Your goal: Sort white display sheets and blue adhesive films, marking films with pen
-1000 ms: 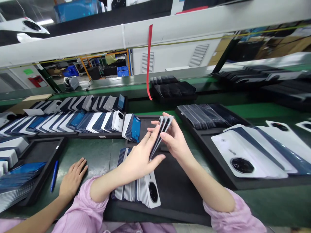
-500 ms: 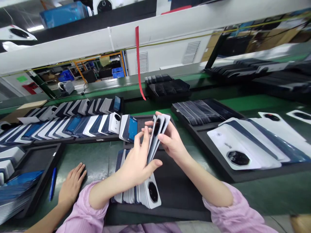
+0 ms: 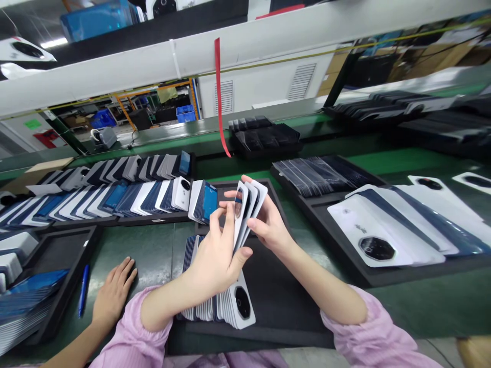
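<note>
Several white phone back covers [image 3: 251,204] stand fanned upright between my two hands, dark camera windows near their tops. My right hand [image 3: 271,227] grips them from the right, its thumb on the front face and fingers behind. On the left side, my left hand [image 3: 215,255] has its fingertips against the leftmost cover, with its thumb sticking out to the right. Beneath them, a black tray [image 3: 287,306] holds a packed row of covers; the end cover [image 3: 242,301] shows its octagonal camera window. My left forearm hides part of that row.
Another person's hand [image 3: 114,291] lies flat on the green bench beside a blue pen [image 3: 83,290]. Rows of covers [image 3: 149,198] fill trays at the back left. To the right, a tray holds large white covers [image 3: 364,230]. A red strip [image 3: 218,92] hangs from the overhead shelf.
The covers in my hands have shifted slightly left and spread a little wider at the top. My left thumb has moved slightly left. The other person's hand stays put.
</note>
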`<act>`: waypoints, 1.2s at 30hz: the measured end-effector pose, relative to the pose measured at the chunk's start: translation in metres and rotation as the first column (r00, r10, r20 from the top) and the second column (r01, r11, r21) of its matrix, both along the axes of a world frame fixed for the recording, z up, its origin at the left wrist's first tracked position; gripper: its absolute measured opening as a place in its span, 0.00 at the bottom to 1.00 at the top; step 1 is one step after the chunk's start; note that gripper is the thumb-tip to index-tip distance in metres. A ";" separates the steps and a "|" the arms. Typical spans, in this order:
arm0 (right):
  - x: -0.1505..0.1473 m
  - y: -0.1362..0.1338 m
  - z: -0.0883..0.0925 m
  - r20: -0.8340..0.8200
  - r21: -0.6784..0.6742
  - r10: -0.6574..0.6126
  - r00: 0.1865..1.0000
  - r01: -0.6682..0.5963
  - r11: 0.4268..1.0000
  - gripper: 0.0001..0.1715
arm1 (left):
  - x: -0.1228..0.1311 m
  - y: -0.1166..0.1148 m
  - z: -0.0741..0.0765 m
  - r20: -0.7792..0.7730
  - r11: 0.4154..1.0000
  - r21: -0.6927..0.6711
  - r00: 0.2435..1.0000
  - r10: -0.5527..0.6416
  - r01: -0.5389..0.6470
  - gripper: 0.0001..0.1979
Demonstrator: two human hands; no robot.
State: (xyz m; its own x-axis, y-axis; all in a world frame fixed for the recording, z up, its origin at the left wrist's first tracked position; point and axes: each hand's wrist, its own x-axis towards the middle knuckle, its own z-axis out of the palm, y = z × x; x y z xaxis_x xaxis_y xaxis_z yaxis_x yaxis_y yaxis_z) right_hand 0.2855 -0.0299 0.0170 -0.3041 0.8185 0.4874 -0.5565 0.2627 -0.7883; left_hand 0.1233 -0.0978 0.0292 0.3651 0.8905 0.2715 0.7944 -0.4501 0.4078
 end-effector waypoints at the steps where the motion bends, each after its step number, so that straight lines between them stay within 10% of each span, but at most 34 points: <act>1: 0.000 0.000 0.000 0.000 -0.001 0.003 1.000 -0.003 1.000 0.47 | -0.001 0.000 0.000 -0.005 1.000 0.006 1.000 0.000 0.000 0.41; 17: 0.002 -0.008 0.011 0.087 0.078 -0.154 0.984 0.148 0.986 0.57 | -0.012 0.017 0.015 -0.023 0.982 -0.116 0.989 -0.149 0.146 0.48; 28: 0.026 -0.030 0.025 0.154 0.241 -0.360 0.920 0.319 0.917 0.41 | -0.020 0.043 0.020 0.365 0.832 -0.219 0.834 -0.414 0.509 0.59; 36: 0.022 -0.069 -0.021 0.265 -0.225 -0.440 0.858 0.498 0.837 0.35 | 0.003 0.032 0.005 0.011 0.995 -0.040 0.996 -0.092 0.092 0.40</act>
State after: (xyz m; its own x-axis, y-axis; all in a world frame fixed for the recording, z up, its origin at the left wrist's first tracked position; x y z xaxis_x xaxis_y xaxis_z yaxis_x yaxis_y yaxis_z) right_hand 0.3075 -0.0992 -0.0036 0.0869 0.9775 0.1922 -0.2494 0.2081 -0.9458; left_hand 0.1259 -0.0661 0.0347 0.4436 0.8635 0.2398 0.7468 -0.5041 0.4338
